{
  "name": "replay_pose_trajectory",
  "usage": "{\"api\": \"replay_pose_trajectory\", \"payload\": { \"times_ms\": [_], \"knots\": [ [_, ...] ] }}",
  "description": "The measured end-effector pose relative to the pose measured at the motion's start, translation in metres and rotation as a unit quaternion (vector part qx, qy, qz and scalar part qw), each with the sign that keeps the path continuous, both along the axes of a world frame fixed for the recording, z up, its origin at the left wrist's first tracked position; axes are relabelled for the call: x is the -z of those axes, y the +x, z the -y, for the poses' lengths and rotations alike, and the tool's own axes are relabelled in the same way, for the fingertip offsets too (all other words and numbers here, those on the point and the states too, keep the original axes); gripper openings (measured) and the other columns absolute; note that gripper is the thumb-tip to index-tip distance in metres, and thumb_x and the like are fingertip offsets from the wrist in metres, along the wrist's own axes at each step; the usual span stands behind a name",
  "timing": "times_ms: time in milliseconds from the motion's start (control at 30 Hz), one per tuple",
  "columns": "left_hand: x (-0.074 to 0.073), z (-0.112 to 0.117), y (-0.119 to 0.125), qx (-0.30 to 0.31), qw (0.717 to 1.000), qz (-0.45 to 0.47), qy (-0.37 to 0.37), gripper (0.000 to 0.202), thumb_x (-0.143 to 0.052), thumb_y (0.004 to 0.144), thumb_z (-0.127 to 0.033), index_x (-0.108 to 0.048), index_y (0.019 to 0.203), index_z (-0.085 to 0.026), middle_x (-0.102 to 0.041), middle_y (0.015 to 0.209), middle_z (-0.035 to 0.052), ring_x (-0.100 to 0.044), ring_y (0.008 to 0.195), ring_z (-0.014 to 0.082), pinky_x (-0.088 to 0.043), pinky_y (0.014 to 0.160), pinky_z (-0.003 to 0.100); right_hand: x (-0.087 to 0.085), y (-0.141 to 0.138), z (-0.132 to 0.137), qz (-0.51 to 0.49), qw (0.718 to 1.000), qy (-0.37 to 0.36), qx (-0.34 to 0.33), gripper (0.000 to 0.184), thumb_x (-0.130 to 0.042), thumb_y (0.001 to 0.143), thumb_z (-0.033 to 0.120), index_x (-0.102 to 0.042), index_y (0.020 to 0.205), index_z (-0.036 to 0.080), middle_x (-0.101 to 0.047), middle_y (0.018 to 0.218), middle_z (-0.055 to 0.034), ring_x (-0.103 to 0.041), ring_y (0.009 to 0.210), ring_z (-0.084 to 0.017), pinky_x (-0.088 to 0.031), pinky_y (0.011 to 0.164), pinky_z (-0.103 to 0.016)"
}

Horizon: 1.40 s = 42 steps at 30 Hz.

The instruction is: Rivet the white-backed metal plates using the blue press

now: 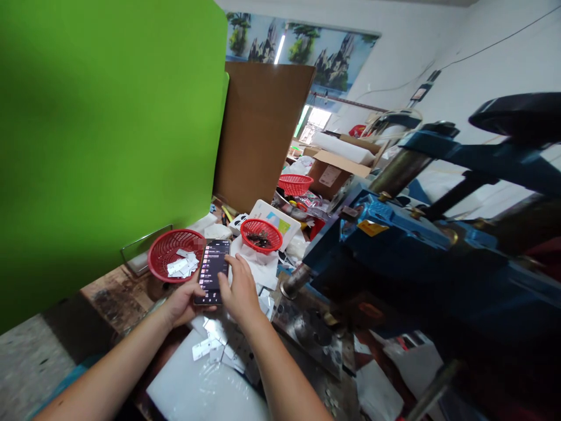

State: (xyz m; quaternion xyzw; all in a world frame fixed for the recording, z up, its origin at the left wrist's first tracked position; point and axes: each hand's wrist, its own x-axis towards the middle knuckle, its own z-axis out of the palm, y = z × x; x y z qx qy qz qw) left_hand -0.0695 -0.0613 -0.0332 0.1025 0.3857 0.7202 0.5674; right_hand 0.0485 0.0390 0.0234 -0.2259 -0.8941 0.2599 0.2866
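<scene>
A smartphone (214, 266) with a dark list on its lit screen is held upright between both hands. My left hand (182, 303) grips its lower left corner, the thumb lying over the bottom of the screen. On the right edge, my right hand (242, 287) has its fingers against the phone and its thumb by the lower screen. Just below the hands, small white rectangular pieces (215, 339) lie scattered on a white plastic-wrapped pad (197, 380). Left of the phone, a red basket (154, 257) holds more white pieces.
To the right stands a large blue press (394, 257) with a metal bed (307, 333). Behind the phone, a smaller red basket (250, 225) contains dark parts. A green panel (109, 128) and a brown board (260, 128) wall off the left. Cardboard boxes (328, 178) sit farther back.
</scene>
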Motion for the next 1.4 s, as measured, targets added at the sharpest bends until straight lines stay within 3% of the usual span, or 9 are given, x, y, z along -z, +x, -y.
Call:
{"api": "replay_pose_trajectory", "payload": {
  "times_ms": [133, 300, 467, 667, 900, 1167, 1300, 1400],
  "knots": [
    [0.002, -0.003, 0.000, -0.023, 0.998, 0.042, 0.033, 0.077, -0.055, 0.069, -0.003, -0.035, 0.138, -0.029, -0.070, 0.097, 0.0050, -0.069, 0.077, 0.0220, -0.057, 0.062, 0.032, 0.011, 0.012, 0.016, 0.010, 0.998, 0.032, -0.044, 0.058, -0.058, 0.079, 0.023, -0.041, 0.135, 0.018, -0.042, 0.143, -0.0076, -0.026, 0.138, -0.024, -0.022, 0.114, -0.046],
    [0.003, -0.008, 0.000, -0.026, 0.997, 0.065, 0.025, 0.053, -0.055, 0.083, -0.019, -0.043, 0.134, -0.020, -0.072, 0.099, 0.0086, -0.069, 0.081, 0.0225, -0.057, 0.067, 0.032, 0.019, 0.013, 0.024, 0.048, 0.997, 0.050, -0.036, 0.063, -0.059, 0.079, 0.021, -0.038, 0.138, 0.022, -0.038, 0.146, -0.0061, -0.021, 0.139, -0.026, -0.012, 0.114, -0.055],
    [0.003, -0.009, -0.001, 0.002, 0.997, 0.078, 0.024, 0.048, -0.053, 0.087, -0.037, -0.049, 0.130, -0.016, -0.071, 0.101, 0.0122, -0.069, 0.084, 0.0255, -0.057, 0.071, 0.039, 0.016, 0.011, 0.022, 0.014, 0.999, 0.036, -0.005, 0.059, -0.057, 0.082, 0.026, -0.039, 0.137, 0.018, -0.041, 0.143, -0.0093, -0.025, 0.138, -0.025, -0.018, 0.113, -0.052],
    [0.007, -0.009, -0.003, 0.033, 0.995, 0.082, 0.039, 0.055, -0.050, 0.086, -0.049, -0.047, 0.132, -0.020, -0.070, 0.103, 0.0142, -0.070, 0.072, 0.0270, -0.057, 0.052, 0.039, 0.012, 0.007, 0.017, 0.016, 1.000, 0.019, 0.018, 0.042, -0.041, 0.089, 0.017, -0.047, 0.131, 0.016, -0.052, 0.134, -0.0098, -0.031, 0.136, -0.021, -0.023, 0.112, -0.049],
    [0.003, -0.008, -0.001, 0.043, 0.994, 0.083, 0.046, 0.056, -0.050, 0.085, -0.051, -0.048, 0.132, -0.020, -0.070, 0.103, 0.0146, -0.070, 0.074, 0.0271, -0.057, 0.054, 0.037, 0.012, -0.001, 0.020, 0.058, 0.998, 0.025, -0.011, 0.041, -0.040, 0.089, 0.012, -0.049, 0.129, 0.020, -0.051, 0.136, -0.0081, -0.031, 0.136, -0.021, -0.017, 0.113, -0.051],
    [-0.005, -0.009, 0.002, 0.035, 0.991, 0.111, 0.063, 0.056, -0.051, 0.087, -0.045, -0.044, 0.136, -0.018, -0.068, 0.111, 0.0140, -0.067, 0.095, 0.0283, -0.053, 0.081, 0.041, 0.009, -0.010, 0.024, 0.078, 0.994, 0.064, -0.046, 0.040, -0.042, 0.090, 0.016, -0.048, 0.129, 0.023, -0.058, 0.129, -0.0072, -0.032, 0.136, -0.021, -0.010, 0.112, -0.058],
    [-0.008, -0.008, 0.003, 0.047, 0.990, 0.114, 0.073, 0.056, -0.050, 0.087, -0.046, -0.045, 0.135, -0.017, -0.069, 0.108, 0.0135, -0.067, 0.094, 0.0288, -0.053, 0.080, 0.041, 0.007, -0.011, 0.029, 0.082, 0.990, 0.083, -0.076, 0.041, -0.045, 0.087, 0.014, -0.049, 0.127, 0.024, -0.061, 0.124, -0.0065, -0.032, 0.136, -0.021, -0.007, 0.112, -0.057],
    [-0.005, -0.008, 0.002, 0.048, 0.991, 0.108, 0.065, 0.056, -0.050, 0.087, -0.047, -0.046, 0.134, -0.016, -0.070, 0.104, 0.0143, -0.069, 0.088, 0.0291, -0.055, 0.071, 0.039, 0.006, -0.003, 0.030, 0.087, 0.990, 0.081, -0.070, 0.032, -0.045, 0.086, 0.013, -0.057, 0.113, 0.024, -0.068, 0.111, -0.0064, -0.041, 0.129, -0.021, -0.004, 0.112, -0.057]
  ]
}}
